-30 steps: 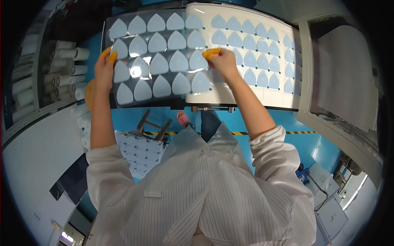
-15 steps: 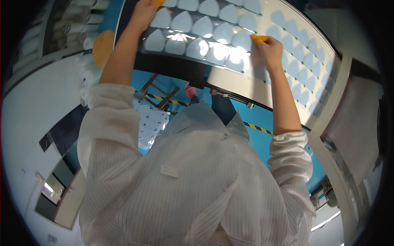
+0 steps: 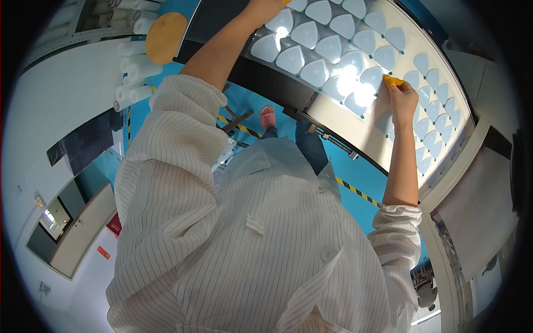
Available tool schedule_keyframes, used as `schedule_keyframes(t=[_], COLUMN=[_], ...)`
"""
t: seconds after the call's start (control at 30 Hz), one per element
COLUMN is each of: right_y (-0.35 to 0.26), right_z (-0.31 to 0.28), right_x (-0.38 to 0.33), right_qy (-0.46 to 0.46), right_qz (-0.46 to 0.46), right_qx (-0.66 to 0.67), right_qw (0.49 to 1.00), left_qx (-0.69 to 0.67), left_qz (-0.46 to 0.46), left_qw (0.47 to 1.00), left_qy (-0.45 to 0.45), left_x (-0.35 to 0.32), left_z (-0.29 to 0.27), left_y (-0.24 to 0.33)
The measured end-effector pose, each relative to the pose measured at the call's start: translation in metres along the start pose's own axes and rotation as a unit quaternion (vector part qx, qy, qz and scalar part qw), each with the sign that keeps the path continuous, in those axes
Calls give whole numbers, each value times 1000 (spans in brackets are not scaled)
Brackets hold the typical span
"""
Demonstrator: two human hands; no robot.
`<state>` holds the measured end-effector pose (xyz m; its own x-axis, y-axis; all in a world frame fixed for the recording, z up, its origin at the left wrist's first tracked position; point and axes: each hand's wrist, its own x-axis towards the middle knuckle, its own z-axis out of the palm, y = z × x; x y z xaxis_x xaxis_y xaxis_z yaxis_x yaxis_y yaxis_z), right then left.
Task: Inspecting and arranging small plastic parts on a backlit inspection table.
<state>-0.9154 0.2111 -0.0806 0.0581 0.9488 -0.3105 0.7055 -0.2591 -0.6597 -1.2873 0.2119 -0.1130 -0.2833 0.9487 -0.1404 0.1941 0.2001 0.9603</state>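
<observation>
A glossy clear sheet point(image 3: 313, 53) carries rows of pale blue, rounded-triangular pieces with small green tabs. It lies over a table with a black left part and a white right part. My right hand point(image 3: 403, 101) pinches its right edge between thumb and finger, both in yellow finger covers. At the far left of the sheet, my left hand point(image 3: 265, 11) grips its edge; the top of the view cuts off most of its fingers, leaving a bit of yellow showing. More pale blue pieces point(image 3: 433, 110) lie in rows on the white part, right of my right hand.
A metal bar with fittings point(image 3: 327, 133) runs along the table's near edge. White rolls point(image 3: 139, 66) and a round wooden stool top point(image 3: 165, 39) stand at the left. A pale frame post point(image 3: 452, 172) rises on the right. Yellow-black tape point(image 3: 355, 190) marks the blue floor.
Both hands and the clear sheet have shifted right over the table. The view has also turned, so the table sits further right. My left hand is now more cut off at the top.
</observation>
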Motion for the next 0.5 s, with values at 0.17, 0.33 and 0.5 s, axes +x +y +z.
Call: schedule_keyframes(t=[0.17,0.33,0.5], right_y=[0,-1,3], right_z=[1,3,0], right_x=[1,2,3], right_qy=[2,-1,31], right_qz=[-21,-18,-53], right_qx=[-19,-89,-117], right_qw=[1000,996,991], left_qx=[221,415,301], left_qz=[54,154,93], left_qw=[973,882,918], left_qy=[29,162,239], left_x=[0,-21,-99], left_z=[9,6,-68], left_y=[10,27,8])
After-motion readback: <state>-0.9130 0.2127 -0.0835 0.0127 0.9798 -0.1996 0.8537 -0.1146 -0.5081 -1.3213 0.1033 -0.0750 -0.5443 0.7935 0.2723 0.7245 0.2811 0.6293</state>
